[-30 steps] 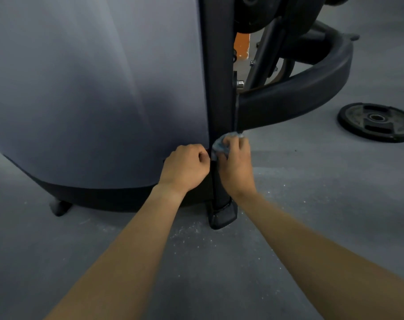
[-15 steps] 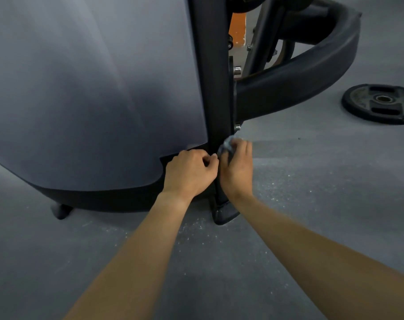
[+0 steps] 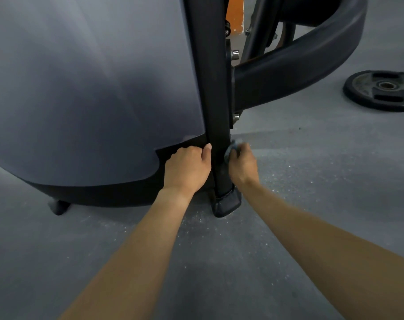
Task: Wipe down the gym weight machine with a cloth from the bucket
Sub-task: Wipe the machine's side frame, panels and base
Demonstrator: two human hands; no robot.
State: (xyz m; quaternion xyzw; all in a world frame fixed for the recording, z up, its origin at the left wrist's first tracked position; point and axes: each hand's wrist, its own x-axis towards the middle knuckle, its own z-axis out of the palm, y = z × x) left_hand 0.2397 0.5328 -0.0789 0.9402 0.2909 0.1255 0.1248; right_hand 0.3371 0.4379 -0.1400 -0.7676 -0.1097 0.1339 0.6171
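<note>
Both forearms reached in from bottom of frame to the black upright post of the weight machine, centre frame. Left hand curled into a loose fist against the post's left side, low down, thumb tip touching it; nothing seen in it. Right hand on the post's right side, fingers closed on a bunched grey cloth pressed to the post, prob. mid-wipe. Rubber foot just below hands on grey floor. Grey shroud filled upper left. Weight plate lay flat, right edge.
</note>
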